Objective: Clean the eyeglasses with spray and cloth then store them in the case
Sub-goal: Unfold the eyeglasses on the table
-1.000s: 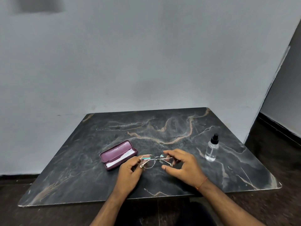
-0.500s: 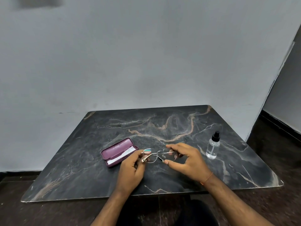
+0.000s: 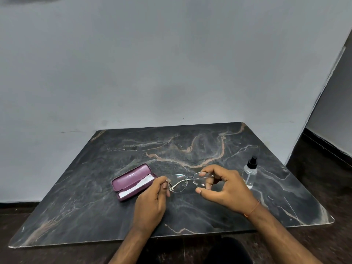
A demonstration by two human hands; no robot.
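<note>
Head view: eyeglasses [image 3: 187, 182] held just above bench [image 3: 190, 145], between both hands.
Left hand [image 3: 150, 203] pinching one lens edge, right hand [image 3: 226, 187] pinching the other, likely sparing lenses fingerprints; spray bottle [image 3: 250, 173] beside right hand, open case [image 3: 133, 181] with cloth [image 3: 141, 184] beside left.

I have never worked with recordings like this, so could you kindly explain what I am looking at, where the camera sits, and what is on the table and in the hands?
No machine here: a person works bare-handed, filmed by a wide-angle camera on their head, looking forward and down. The left hand and right hand each pinch one side of the thin-framed eyeglasses. On the dark marble table lie an open maroon case with a white cloth inside, and a clear spray bottle standing upright to the right.
</note>
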